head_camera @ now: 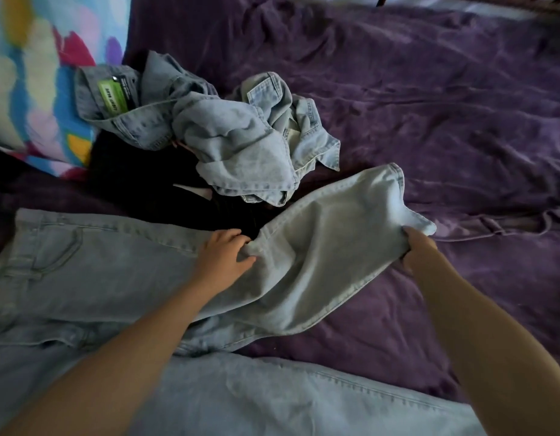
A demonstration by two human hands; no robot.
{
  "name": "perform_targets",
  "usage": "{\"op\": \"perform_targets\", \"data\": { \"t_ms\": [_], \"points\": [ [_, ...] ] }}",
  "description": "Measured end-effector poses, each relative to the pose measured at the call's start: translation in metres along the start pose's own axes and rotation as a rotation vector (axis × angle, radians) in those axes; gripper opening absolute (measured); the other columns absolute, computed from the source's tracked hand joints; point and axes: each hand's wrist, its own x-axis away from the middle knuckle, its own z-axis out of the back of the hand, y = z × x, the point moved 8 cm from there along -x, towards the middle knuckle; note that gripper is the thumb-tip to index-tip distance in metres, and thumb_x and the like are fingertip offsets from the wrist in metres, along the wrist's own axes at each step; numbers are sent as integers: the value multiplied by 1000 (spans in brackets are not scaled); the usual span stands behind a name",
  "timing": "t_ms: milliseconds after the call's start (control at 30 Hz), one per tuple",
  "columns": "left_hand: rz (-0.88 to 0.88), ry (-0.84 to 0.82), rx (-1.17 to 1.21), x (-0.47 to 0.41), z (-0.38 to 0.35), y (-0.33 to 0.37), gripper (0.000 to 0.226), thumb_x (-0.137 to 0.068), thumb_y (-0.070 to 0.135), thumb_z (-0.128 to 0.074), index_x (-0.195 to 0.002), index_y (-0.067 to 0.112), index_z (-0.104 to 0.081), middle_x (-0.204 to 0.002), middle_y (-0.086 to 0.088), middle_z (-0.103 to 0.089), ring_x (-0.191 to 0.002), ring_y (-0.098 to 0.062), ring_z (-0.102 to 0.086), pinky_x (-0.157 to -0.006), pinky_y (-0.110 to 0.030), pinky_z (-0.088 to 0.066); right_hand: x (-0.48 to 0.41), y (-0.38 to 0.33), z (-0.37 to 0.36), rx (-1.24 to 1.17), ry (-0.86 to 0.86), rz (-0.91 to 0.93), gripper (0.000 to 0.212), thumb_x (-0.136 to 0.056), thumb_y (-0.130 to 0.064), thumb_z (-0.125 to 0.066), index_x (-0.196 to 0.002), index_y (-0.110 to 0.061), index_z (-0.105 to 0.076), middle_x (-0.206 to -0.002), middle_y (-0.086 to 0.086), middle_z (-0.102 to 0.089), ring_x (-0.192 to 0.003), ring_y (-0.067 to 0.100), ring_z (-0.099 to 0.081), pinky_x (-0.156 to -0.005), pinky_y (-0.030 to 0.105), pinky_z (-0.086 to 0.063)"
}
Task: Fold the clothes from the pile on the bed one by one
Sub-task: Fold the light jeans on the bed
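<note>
Pale denim jeans point(319, 247), creased, one leg gripped by left hand point(223, 256) and right hand point(418, 247).

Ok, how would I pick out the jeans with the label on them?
Find the bright multicoloured pillow at the far left of the purple bed. Against it lies a crumpled denim pile. The pair nearest the pillow is yours: it alone shows a green tag at its waistband.

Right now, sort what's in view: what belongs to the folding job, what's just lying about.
Job: light jeans, gripped by left hand and right hand; crumpled denim pile; black garment beneath it.
Lying about: colourful pillow; purple bedcover.
</note>
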Motion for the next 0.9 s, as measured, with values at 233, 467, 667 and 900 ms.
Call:
{"op": "perform_targets", "data": {
  "t_ms": [233,467,667,900],
  "points": [
    [82,143,118,-2,21,10,39,-91,31,-58,-119,5,-58,-134,-12,-50,-126,-31,-37,-100,-39,-32,59,-54,99,-299,53,466,26,-93,-25,-55,-68,-16,-55,-62,-6,-43,-59,5,-40,-54,22,-37],
    [167,3,-113,16,-7,32,80,-91,45,-52,-150,28,-2,-156,-20,3,-142,-38,-6,-110,-45,-22,42,61,212,-689,107,84,38,-97,-19,-46,-135,-17,-47,-134,6,-52,-114,18,-55,-91,31,-47],
    [259,-286,-262,78,-61,-2,78,-91,49,-49,-150,32,-1,-157,-17,7,-143,-37,-4,-112,-43,-23,33,138,222,-22,-7,-96,46,-100,-16,-36,-142,3,-30,-144,23,-37,-93,27,-53,-93,34,-45],
    [358,-472,-354,170,-98,-57,71,-93,58,-34,-149,34,2,-158,-11,0,-144,-30,-9,-113,-44,-20,73,126,165,976,-58,232,54,-92,-24,-51,-143,-18,-33,-147,21,-23,-130,37,-31,-104,40,-32]
  ]
}}
